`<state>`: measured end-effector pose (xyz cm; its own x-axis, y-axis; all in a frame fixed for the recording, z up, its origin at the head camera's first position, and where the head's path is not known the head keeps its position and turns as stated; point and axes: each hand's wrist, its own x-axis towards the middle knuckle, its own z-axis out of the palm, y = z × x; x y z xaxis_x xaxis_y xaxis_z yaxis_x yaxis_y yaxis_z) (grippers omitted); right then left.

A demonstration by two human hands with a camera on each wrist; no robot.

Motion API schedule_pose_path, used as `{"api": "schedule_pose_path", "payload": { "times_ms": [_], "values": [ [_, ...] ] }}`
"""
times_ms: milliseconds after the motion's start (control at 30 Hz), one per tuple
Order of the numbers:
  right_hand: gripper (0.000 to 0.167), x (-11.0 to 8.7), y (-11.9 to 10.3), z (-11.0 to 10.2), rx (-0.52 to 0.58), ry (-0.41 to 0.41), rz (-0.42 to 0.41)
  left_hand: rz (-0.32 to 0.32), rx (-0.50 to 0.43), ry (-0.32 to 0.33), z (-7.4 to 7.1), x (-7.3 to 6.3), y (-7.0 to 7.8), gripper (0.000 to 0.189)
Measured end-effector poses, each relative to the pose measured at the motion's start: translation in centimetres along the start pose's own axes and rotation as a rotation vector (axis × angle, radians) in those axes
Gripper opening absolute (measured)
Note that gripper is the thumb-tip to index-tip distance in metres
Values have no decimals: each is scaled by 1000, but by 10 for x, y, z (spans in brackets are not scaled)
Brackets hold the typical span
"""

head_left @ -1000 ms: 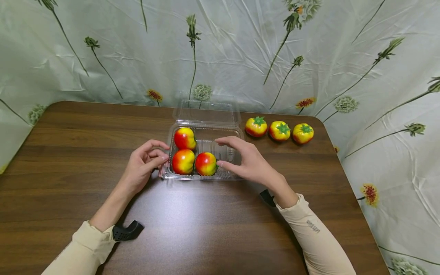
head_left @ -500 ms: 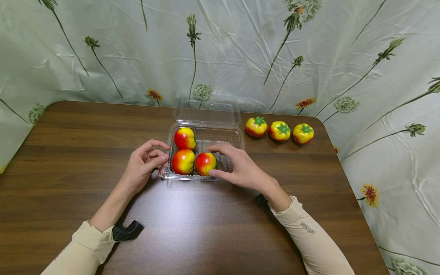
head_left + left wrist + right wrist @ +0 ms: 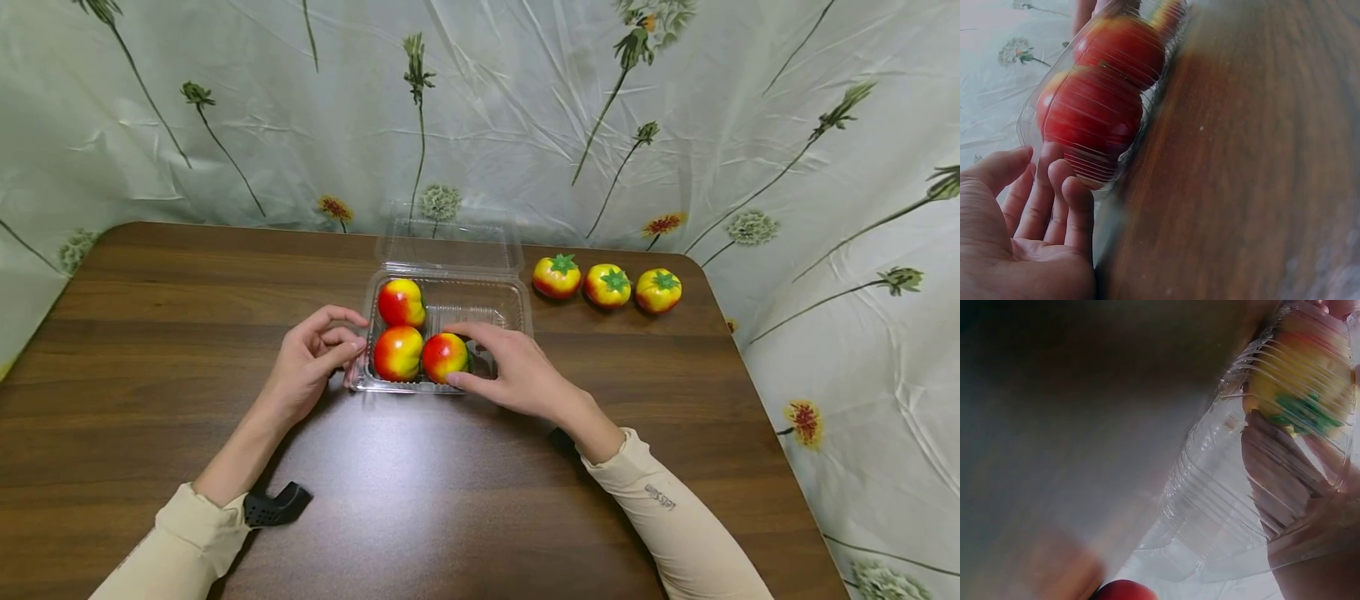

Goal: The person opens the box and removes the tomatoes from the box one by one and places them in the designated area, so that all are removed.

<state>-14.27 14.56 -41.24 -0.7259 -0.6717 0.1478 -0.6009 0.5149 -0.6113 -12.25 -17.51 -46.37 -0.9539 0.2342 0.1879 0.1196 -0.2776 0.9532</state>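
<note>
In the head view, a clear plastic clamshell box (image 3: 480,292) lies with its lid (image 3: 450,246) raised at the back. My left hand (image 3: 311,362) holds the box's left side, thumb at the rim and fingers against the wall in the left wrist view. Two red-and-yellow tomatoes, one at the back (image 3: 401,302) and one in front (image 3: 397,353), fill the box's left end. My right hand (image 3: 517,375) grips a third tomato (image 3: 445,358) in the front middle, thumb in front and fingers behind. Its green calyx (image 3: 1307,412) faces right, showing through the plastic in the right wrist view.
Three more tomatoes stand in a row right of the box, calyx up: a left one (image 3: 557,277), a middle one (image 3: 607,287) and a right one (image 3: 658,291). The brown wooden table (image 3: 420,500) meets a flower-printed sheet (image 3: 300,100) behind.
My right hand has moved left and slightly down, from beside the front middle tomato to closing round it. The left hand stays at the box's left side.
</note>
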Motion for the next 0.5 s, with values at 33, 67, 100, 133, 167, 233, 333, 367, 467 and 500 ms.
{"api": "schedule_pose_path", "payload": {
  "times_ms": [33,67,100,133,167,233,333,367,467,500],
  "values": [
    [58,0,0,0,0,0,3,1,1,-1,0,0,0,24],
    [58,0,0,0,0,-1,6,1,0,-1,0,0,0,24],
    [58,0,0,1,0,0,10,0,-1,-1,0,0,0,24],
    [58,0,0,1,-3,0,12,-1,-2,-2,0,0,1,24],
    [58,0,0,1,-6,0,15,-2,-4,-3,0,0,1,24],
    [58,0,0,1,-13,-1,19,-6,-7,-5,0,0,0,24],
    [58,0,0,1,-12,-3,20,-10,-7,-5,0,0,0,24],
    [58,0,1,1,-8,-4,18,-11,-6,-4,0,0,0,24],
    [58,0,1,1,-4,-4,8,-9,-9,-2,0,-1,0,24],
    [58,1,1,2,-3,-3,4,-7,-10,-1,0,-1,0,23]
  ]
}}
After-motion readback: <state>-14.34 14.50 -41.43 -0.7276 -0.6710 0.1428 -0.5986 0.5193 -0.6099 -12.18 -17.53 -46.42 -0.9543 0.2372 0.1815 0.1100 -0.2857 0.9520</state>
